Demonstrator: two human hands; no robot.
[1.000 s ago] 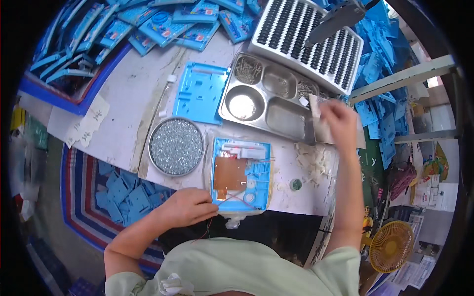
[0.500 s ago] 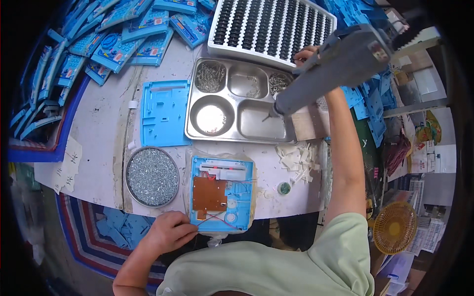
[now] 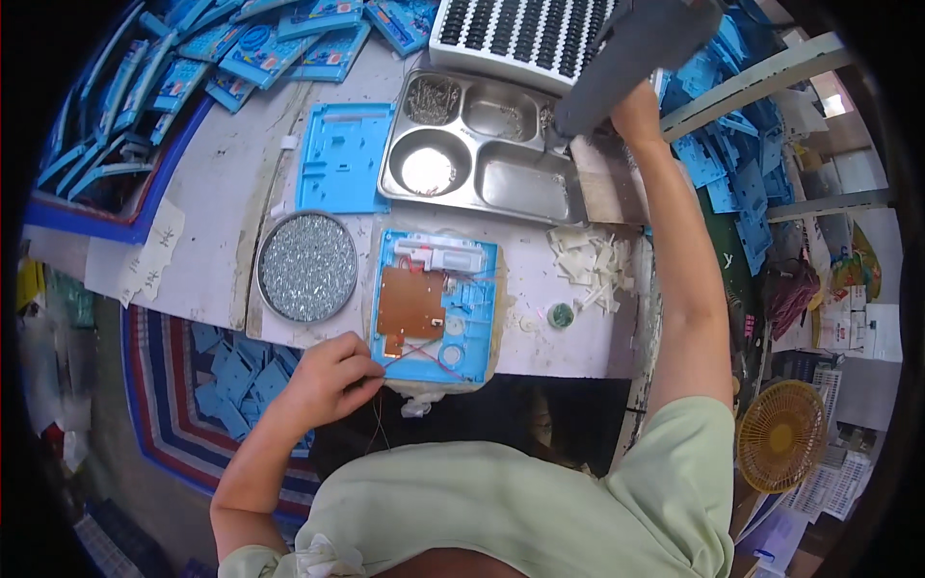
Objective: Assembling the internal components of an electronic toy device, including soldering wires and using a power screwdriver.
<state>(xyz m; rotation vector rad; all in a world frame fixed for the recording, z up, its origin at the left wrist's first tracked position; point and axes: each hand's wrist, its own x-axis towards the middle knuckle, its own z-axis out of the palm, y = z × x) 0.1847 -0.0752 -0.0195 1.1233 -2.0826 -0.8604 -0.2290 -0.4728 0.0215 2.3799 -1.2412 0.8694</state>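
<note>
The left hand [image 3: 332,380] is curling its fingers [image 3: 361,371] around thin red wires [image 3: 409,358] at the near edge of the blue plastic case [image 3: 438,303], which is lying flat on the table [image 3: 207,193] with a brown circuit board [image 3: 409,303] inside. The right hand [image 3: 638,111] is reaching up and gripping a grey tool [image 3: 636,48], whose top is getting cut off by the picture's edge; its fingers are hidden behind it. A round tin of screws [image 3: 306,267] is sitting just left of the case, a metal tray [image 3: 482,159] beyond.

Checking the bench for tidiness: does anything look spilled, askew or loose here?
Yes. White plastic scraps lie scattered loose on the table right of the blue housing, and thin red wires trail off its near edge by the left hand. The screws stay inside the round tin.
</note>
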